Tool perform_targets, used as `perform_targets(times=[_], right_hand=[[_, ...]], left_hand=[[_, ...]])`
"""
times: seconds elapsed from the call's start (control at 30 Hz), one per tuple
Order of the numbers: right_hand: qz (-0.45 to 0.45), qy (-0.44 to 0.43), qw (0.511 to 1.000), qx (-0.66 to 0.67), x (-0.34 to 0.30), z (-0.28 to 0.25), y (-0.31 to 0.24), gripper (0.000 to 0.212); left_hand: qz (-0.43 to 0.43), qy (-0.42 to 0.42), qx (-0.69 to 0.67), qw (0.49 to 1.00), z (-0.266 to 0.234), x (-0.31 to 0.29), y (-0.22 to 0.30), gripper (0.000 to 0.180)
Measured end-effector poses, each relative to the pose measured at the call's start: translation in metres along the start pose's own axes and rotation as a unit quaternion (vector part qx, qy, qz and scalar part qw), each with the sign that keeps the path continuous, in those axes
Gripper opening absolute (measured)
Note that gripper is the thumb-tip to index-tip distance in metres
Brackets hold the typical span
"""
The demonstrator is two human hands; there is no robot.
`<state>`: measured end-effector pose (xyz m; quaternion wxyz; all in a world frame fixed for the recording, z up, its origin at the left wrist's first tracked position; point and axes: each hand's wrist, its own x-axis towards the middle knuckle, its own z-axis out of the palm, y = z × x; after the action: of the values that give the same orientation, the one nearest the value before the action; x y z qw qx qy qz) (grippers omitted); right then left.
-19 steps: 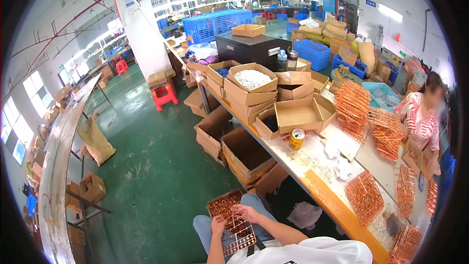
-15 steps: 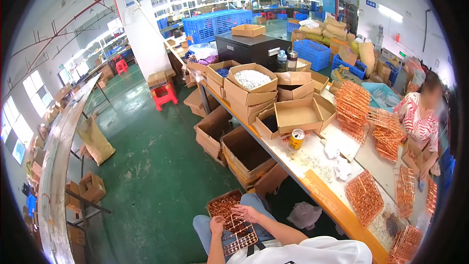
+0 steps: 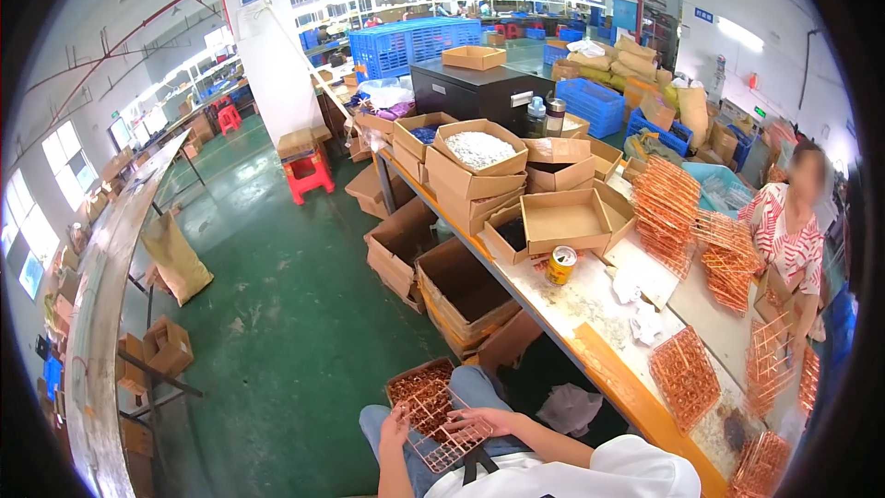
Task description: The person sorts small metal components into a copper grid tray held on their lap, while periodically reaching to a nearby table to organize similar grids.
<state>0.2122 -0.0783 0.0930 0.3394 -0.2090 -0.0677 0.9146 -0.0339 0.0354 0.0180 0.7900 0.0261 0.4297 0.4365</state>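
Note:
A flat, copper-coloured lattice frame (image 3: 446, 448) lies tilted over my lap, between my two hands. My left hand (image 3: 395, 426) is closed at its left edge. My right hand (image 3: 485, 420) grips the opposite side, its fingers reaching in over the bars. Under and beyond the frame, a cardboard box (image 3: 391, 391) between my knees holds a heap of small copper-coloured pieces (image 3: 426, 387). The pieces are too small to tell their kind.
On the workbench (image 3: 604, 360) to my right lie stacked copper-coloured frames (image 3: 666, 207), a single frame (image 3: 685, 378), a yellow can (image 3: 560, 266) and cardboard trays (image 3: 564, 219). Open cartons (image 3: 466, 288) stand beneath its edge. A person (image 3: 785, 231) handles frames across the bench.
The lattice frame has turned and its lower end has swung right, with both hands still at it. My left hand has moved slightly left. Across the bench, the other person has lifted a frame.

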Motion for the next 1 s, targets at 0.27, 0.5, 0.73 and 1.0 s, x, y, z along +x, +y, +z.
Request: perform_targets(times=[0.27, 0.5, 0.73, 1.0], right_hand=[[-0.052, -0.019, 0.995, -0.077, -0.022, 0.023, -0.003, 0.049], [-0.079, -0.013, 0.996, -0.045, -0.015, 0.007, 0.008, 0.053], [-0.057, 0.174, 0.983, -0.01, 0.0, 0.002, 0.015, 0.057], [-0.123, 0.127, 0.983, 0.046, -0.007, 0.004, 0.014, 0.041]], left_hand=[[-0.061, -0.06, 0.07, 0.994, 0.0, -0.006, 0.004, 0.028], [-0.07, -0.109, -0.019, 0.991, 0.007, -0.021, 0.005, 0.029], [-0.034, -0.104, 0.015, 0.994, 0.009, -0.023, -0.001, 0.033], [-0.043, -0.119, 0.014, 0.992, 0.007, -0.02, -0.001, 0.032]])
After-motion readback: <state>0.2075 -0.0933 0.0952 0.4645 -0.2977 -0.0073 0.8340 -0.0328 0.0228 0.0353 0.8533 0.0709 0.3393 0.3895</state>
